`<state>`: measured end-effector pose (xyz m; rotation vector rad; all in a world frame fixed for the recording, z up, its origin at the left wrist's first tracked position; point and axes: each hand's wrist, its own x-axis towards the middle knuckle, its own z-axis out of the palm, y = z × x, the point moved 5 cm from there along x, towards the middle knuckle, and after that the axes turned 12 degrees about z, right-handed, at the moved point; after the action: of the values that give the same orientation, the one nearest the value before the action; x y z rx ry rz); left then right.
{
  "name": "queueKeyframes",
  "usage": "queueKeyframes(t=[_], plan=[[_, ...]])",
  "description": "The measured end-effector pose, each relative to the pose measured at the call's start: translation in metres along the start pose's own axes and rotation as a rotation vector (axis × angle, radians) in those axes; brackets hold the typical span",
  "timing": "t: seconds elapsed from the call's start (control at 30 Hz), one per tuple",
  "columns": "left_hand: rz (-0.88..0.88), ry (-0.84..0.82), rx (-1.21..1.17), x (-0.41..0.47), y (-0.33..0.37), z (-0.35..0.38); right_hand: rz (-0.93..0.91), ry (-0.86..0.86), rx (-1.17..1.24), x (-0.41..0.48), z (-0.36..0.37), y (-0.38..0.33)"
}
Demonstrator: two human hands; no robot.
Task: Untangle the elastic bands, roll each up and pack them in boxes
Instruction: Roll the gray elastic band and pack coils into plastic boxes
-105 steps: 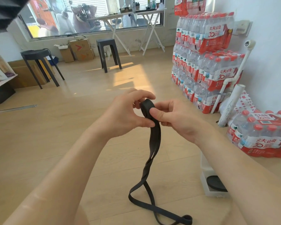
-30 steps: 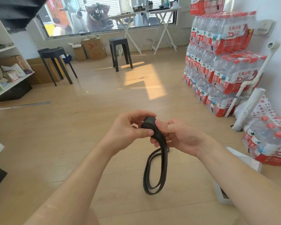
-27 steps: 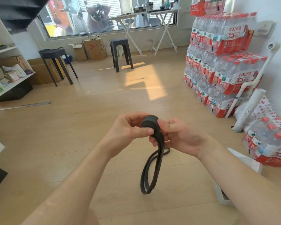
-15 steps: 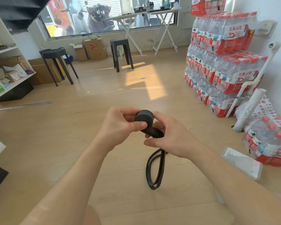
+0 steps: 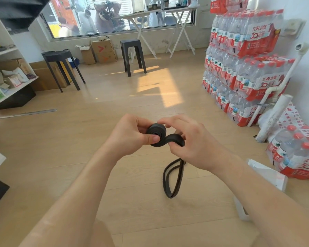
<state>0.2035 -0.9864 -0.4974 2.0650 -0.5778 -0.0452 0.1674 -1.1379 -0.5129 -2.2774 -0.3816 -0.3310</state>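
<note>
A black elastic band [image 5: 156,133] is partly wound into a tight coil held in front of me at mid-frame. My left hand [image 5: 132,135] pinches the coil, its thumb pressed on the coil's face. My right hand [image 5: 187,143] grips the flat strap just right of the coil, where it bends in a loop. The band's loose end hangs below my right hand as a narrow loop above the floor. A white box [image 5: 269,175] stands on the floor at lower right, partly hidden by my right forearm.
Shrink-wrapped packs of water bottles [image 5: 239,59] are stacked along the right wall, with one more pack [image 5: 296,154] near the white box. Two black stools [image 5: 133,56] stand ahead, cardboard boxes [image 5: 102,50] under the window, and a white shelf [image 5: 7,73] at left.
The coil has grown thicker as more strap was wound on, and the hanging loop has become shorter. My right hand shifted along the strap to a new grip beside the coil.
</note>
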Motion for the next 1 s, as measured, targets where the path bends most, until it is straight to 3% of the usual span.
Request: queueKeyframes(t=[0.27, 0.47, 0.57, 0.7, 0.83, 1.0], plan=[[-0.066, -0.205, 0.063, -0.001, -0.011, 0.0, -0.143, -0.108, -0.072, -0.004, 0.012, -0.012], [0.055, -0.191, 0.025, -0.002, -0.008, 0.01, 0.075, -0.026, 0.033, 0.002, -0.002, 0.003], [0.178, -0.09, 0.14, -0.001, -0.004, 0.013, 0.187, 0.01, 0.099, 0.003, -0.008, 0.008], [0.535, 0.044, 0.714, -0.007, 0.02, 0.025, 0.347, 0.005, 0.318, 0.003, -0.019, 0.017], [0.864, 0.214, 0.863, -0.01, 0.03, 0.029, 0.427, -0.085, 0.494, 0.003, -0.021, 0.02], [0.857, 0.203, 0.896, -0.011, 0.033, 0.03, 0.503, -0.236, 0.555, 0.004, -0.017, 0.032]])
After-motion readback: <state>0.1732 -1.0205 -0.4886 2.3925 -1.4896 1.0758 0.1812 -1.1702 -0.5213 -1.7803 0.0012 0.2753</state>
